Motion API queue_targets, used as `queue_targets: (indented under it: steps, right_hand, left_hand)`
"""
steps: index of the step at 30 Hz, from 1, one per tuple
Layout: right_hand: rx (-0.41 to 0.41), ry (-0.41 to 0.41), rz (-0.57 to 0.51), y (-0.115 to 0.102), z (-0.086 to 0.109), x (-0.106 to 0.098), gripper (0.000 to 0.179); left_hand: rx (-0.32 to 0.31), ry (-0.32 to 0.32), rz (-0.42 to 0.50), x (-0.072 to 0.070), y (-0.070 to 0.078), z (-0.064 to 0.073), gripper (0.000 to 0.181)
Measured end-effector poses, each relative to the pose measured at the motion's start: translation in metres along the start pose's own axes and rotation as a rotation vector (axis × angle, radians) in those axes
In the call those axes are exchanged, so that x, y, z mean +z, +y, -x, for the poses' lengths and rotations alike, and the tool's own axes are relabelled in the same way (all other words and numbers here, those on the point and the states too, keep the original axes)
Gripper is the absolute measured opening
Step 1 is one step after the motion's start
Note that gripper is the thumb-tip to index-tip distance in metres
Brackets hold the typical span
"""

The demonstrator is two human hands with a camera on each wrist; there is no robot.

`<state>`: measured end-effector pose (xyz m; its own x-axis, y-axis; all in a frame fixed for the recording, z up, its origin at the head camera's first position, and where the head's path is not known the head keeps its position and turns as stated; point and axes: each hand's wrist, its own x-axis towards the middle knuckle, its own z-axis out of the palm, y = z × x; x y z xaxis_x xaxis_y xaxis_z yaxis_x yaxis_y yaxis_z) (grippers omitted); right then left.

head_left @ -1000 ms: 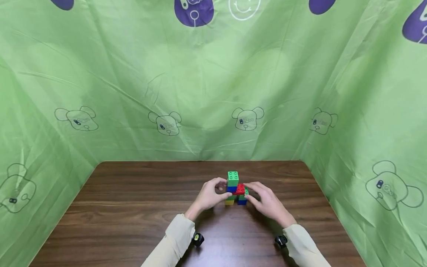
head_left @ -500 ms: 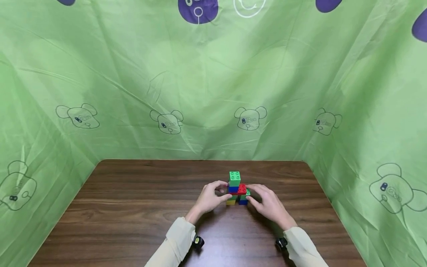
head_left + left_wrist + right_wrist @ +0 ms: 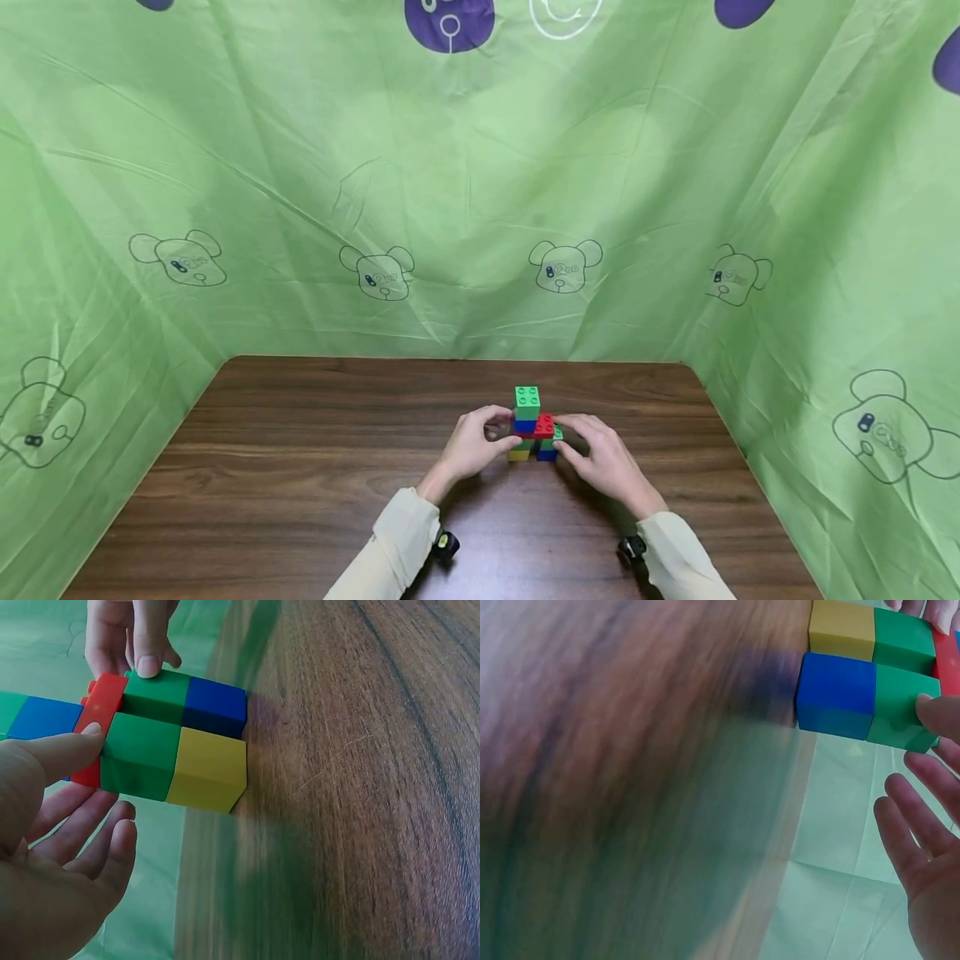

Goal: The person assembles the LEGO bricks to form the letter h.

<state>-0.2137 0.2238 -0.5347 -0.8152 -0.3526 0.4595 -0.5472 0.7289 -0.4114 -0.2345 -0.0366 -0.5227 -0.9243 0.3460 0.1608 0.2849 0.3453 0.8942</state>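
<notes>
A small toy brick structure stands on the table in the head view, between both hands. Its two legs are a green brick (image 3: 141, 756) over a yellow brick (image 3: 210, 769), and another green brick (image 3: 900, 705) over a blue brick (image 3: 836, 694). A red brick (image 3: 544, 426) bridges them. On its left side rise a second blue brick (image 3: 525, 425) and a top green brick (image 3: 527, 404). My left hand (image 3: 474, 442) pinches the structure at the red brick, thumb in front. With its thumb on the right leg's green brick, my right hand (image 3: 603, 454) holds the other side.
The brown wooden table (image 3: 300, 467) reaches back to a green cloth backdrop (image 3: 465, 208) with printed bear faces, which also hangs at both sides. Dark wrist devices sit at the light sleeves (image 3: 397, 533).
The head view has shifted slightly. Both hands keep nearly the same hold on the structure, and the bricks' arrangement looks the same.
</notes>
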Motion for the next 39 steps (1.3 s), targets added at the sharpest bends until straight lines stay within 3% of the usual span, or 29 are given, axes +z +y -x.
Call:
queue_targets:
  steps: [7,14,20,25,28,33,39]
  right_hand:
    - [-0.021,0.023,-0.084,-0.008,-0.008,-0.001,0.038]
    - [0.027,0.004,-0.255,-0.019,-0.018,-0.002,0.034]
    - [0.145,0.002,-0.410,-0.033,-0.028,-0.004,0.035]
    - [0.224,-0.001,-0.470,-0.042,-0.036,-0.004,0.037]
    - [0.279,-0.022,-0.466,-0.045,-0.039,-0.002,0.038]
    - [0.393,-0.092,-0.377,-0.048,-0.045,0.009,0.035]
    - [0.462,-0.191,-0.240,-0.049,-0.044,0.032,0.031]
  left_hand:
    - [0.019,0.010,0.045,-0.007,-0.001,0.001,0.034]
    - [0.002,0.018,0.179,-0.018,0.008,0.003,0.032]
    - [0.000,0.103,0.203,-0.028,0.016,0.004,0.034]
    - [0.021,0.200,0.187,-0.030,0.021,0.005,0.035]
    - [0.031,0.256,0.131,-0.028,0.022,0.006,0.037]
    - [0.017,0.334,-0.058,-0.019,0.015,0.006,0.038]
    - [-0.038,0.332,-0.231,-0.006,-0.006,0.004,0.032]
